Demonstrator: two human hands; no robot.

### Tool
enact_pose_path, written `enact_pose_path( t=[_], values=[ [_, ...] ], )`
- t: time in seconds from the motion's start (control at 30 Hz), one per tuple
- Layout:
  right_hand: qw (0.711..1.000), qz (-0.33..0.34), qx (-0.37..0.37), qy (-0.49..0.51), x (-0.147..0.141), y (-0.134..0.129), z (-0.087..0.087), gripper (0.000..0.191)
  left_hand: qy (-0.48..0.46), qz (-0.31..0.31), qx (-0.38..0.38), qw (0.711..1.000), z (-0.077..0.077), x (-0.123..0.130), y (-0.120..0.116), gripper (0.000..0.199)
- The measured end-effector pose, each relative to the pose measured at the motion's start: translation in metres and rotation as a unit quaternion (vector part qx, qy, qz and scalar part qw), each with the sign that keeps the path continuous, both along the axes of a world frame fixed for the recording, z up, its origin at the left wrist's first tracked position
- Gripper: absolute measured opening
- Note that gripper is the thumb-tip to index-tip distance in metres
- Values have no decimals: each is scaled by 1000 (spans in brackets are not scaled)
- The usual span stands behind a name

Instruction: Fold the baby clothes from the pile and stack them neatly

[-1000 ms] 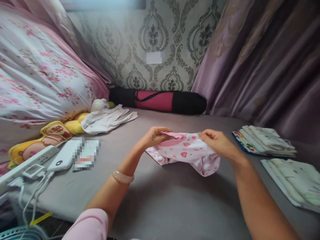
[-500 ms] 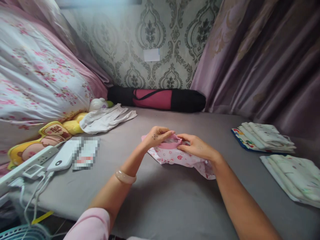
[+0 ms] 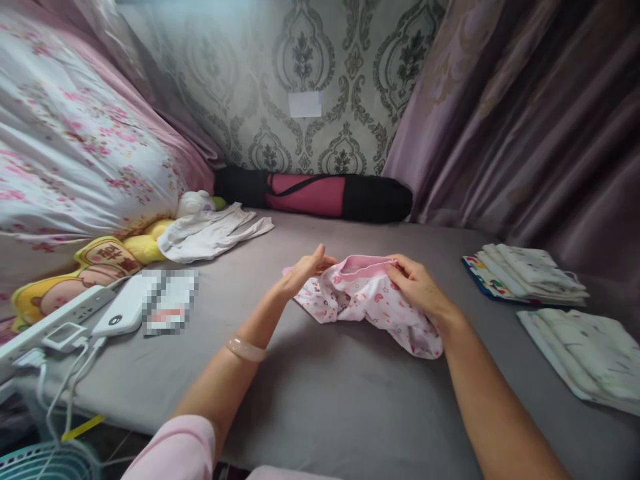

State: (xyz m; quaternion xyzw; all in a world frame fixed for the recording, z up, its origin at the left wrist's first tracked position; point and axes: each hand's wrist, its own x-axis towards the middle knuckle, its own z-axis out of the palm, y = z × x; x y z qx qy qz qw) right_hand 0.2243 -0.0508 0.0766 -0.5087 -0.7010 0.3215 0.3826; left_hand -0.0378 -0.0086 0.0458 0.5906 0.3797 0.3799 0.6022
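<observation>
A white garment with pink and red prints (image 3: 373, 293) and a pink band hangs bunched over the middle of the grey bed sheet. My right hand (image 3: 417, 287) pinches the right end of the pink band between thumb and fingers. At the garment's left side is my left hand (image 3: 306, 272), its thumb raised apart from the fingers; the fingertips are partly hidden behind the cloth. A pale bangle (image 3: 246, 349) sits on my left wrist. The band's opening faces up between the hands.
Folded cloths (image 3: 535, 273) and another folded stack (image 3: 595, 353) lie at the right. A black and pink bag (image 3: 313, 195) lies along the wall. White clothing (image 3: 207, 233), plush toys, a power bank (image 3: 129, 303) and a power strip (image 3: 75, 307) are at the left.
My right hand has moved right with the band, which is stretched wider. My left hand has moved slightly left, its thumb now lifted off the band.
</observation>
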Motion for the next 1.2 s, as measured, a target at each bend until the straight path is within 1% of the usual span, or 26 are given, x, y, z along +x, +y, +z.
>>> enact_pose_path(
  t=[0.13, 0.23, 0.37, 0.47, 0.53, 0.63, 0.7, 0.8, 0.87, 0.97, 1.03, 1.1, 1.17, 1.2],
  values=[
    [999, -29, 12, 22, 13, -1, 1, 33, 61, -2, 58, 996, 1, 1, -10, 53],
    [999, -39, 16, 28, 22, -3, 5, 35, 103, 5, 91, 990, -1, 5, -13, 41],
    [999, -37, 8, 31, 33, -7, 8, 37, 118, 51, 153, 980, -6, 13, -10, 25],
    [998, -62, 7, 16, 40, -10, 7, 42, 97, 74, 166, 979, -6, 16, -7, 26],
    [996, -83, 10, 12, 44, -11, 6, 45, 67, 62, 149, 985, -3, 16, -5, 30],
    [995, -94, 23, 31, 49, -12, 5, 44, 25, 22, 119, 992, 5, 14, -4, 36],
    [995, -87, 23, 41, 51, -12, 6, 43, 11, 2, 114, 993, 14, 13, -4, 39],
    [996, -77, -2, 44, 53, -12, 7, 42, 17, 8, 131, 991, 32, 10, -5, 39],
    [996, -69, -24, 47, 53, -12, 10, 39, 38, 12, 153, 987, 48, 7, -8, 37],
    [998, -46, -32, 39, 52, -11, 16, 34, 98, -12, 194, 976, 73, 1, -10, 34],
    [1000, -21, -20, 6, 51, -8, 24, 32, 140, -34, 230, 963, 89, -4, -8, 32],
    [999, -4, 7, -32, 49, -3, 36, 33, 180, -38, 274, 944, 103, -10, -3, 30],
    [996, -9, 52, -74, 46, 2, 54, 35, 223, -6, 335, 915, 119, -14, 1, 29],
    [991, -23, 86, -97, 43, 3, 65, 35, 241, 30, 376, 894, 128, -15, 1, 28]
  ],
)
